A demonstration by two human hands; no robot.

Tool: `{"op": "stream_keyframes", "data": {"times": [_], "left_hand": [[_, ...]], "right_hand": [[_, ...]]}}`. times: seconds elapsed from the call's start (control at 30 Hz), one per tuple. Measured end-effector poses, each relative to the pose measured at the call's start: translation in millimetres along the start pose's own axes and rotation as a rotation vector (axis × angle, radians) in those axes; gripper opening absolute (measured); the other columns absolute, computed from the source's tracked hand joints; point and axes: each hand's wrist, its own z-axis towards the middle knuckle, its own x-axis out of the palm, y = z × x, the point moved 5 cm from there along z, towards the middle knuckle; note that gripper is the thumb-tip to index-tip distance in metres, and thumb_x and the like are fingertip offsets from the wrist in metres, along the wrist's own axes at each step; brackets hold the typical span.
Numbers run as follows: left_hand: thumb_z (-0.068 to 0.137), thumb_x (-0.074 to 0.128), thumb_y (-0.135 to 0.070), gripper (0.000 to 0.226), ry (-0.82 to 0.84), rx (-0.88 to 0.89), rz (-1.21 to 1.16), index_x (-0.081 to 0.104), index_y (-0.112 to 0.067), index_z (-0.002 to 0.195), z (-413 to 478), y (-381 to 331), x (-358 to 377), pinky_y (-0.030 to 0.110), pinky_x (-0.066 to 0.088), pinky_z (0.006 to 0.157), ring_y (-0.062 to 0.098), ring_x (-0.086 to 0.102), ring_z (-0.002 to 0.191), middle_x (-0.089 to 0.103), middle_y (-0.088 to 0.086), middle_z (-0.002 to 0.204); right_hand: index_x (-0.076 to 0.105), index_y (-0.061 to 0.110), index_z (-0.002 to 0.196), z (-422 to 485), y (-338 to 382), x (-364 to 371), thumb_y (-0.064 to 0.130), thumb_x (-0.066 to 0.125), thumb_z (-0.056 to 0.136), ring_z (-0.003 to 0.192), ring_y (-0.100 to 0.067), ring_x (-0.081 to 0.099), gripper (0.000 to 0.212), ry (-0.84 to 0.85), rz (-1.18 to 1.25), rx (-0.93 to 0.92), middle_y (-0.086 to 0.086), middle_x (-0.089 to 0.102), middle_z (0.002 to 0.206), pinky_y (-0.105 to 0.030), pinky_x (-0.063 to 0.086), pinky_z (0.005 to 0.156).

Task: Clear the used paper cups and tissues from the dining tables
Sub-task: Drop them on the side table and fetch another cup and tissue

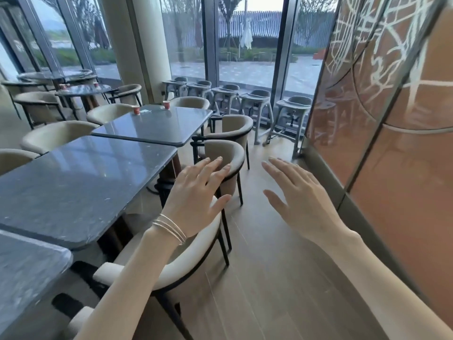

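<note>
Beige chairs (221, 153) between left hand (196, 200), right hand (301, 202), fingers (279, 173) apart, and 2 red cups (166, 104) on table (157, 126).

A restaurant or café dining room: right of the broad cream round column (141, 45), grey children's high chairs (253, 96) line the floor-to-ceiling glass wall (245, 69); before the column stand dark grey polished stone tables (157, 126) ringed by beige curved-back armchairs (235, 123), small red paper cups (166, 104) on the nearest
</note>
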Motion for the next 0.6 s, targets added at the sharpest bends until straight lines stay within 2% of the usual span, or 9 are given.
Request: {"op": "stream_keyframes", "data": {"times": [0.1, 0.2, 0.4, 0.5, 0.6], "left_hand": [[0.092, 0.039, -0.046, 0.059, 0.051, -0.012, 0.028, 0.025, -0.024, 0.145, 32.9, 4.6, 34.0, 0.042, 0.017, 0.113, 0.019, 0.019, 0.141, 0.025, -0.002, 0.152], [0.093, 0.038, -0.047, 0.058, 0.078, -0.013, 0.028, 0.027, -0.024, 0.144, 68.2, 14.3, 66.4, 0.041, 0.015, 0.114, 0.019, 0.018, 0.141, 0.025, -0.003, 0.152], [0.09, 0.039, -0.046, 0.056, 0.045, 0.009, 0.014, 0.039, -0.02, 0.139, 165.3, 43.6, 115.1, 0.046, 0.03, 0.108, 0.024, 0.034, 0.135, 0.039, 0.003, 0.145], [0.088, 0.032, -0.048, 0.059, 0.028, 0.042, 0.006, 0.044, -0.016, 0.136, 223.9, 59.9, 131.2, 0.048, 0.035, 0.105, 0.026, 0.04, 0.131, 0.044, 0.006, 0.142], [0.087, 0.037, -0.046, 0.058, -0.006, 0.062, -0.001, 0.046, -0.015, 0.135, 279.7, 75.6, 145.8, 0.049, 0.037, 0.104, 0.027, 0.041, 0.13, 0.046, 0.006, 0.14]], "right_hand": [[0.045, 0.014, 0.135, 19.0, -35.6, 24.4, 0.026, 0.059, 0.089, 0.129, -0.022, 0.043, 0.05, 0.0, 0.01, -0.003, -0.003, 0.047, 0.139, -0.038, 0.033, 0.104], [0.047, 0.013, 0.133, 42.1, -71.8, 54.1, 0.024, 0.062, 0.087, 0.127, -0.024, 0.045, 0.05, 0.004, 0.006, 0.003, -0.005, 0.049, 0.138, -0.039, 0.035, 0.103], [0.048, 0.012, 0.132, 121.6, -141.5, 100.5, 0.022, 0.064, 0.085, 0.126, -0.025, 0.046, 0.05, 0.006, -0.006, 0.017, -0.007, 0.051, 0.136, -0.04, 0.035, 0.103], [0.045, 0.012, 0.134, 172.6, -173.1, 115.0, 0.025, 0.06, 0.088, 0.128, -0.024, 0.044, 0.05, 0.02, -0.021, 0.008, -0.007, 0.048, 0.138, -0.04, 0.033, 0.105], [0.043, 0.013, 0.136, 219.8, -204.6, 126.4, 0.028, 0.056, 0.09, 0.131, -0.024, 0.04, 0.05, 0.011, -0.028, 0.021, -0.006, 0.046, 0.14, -0.041, 0.033, 0.106]]}}
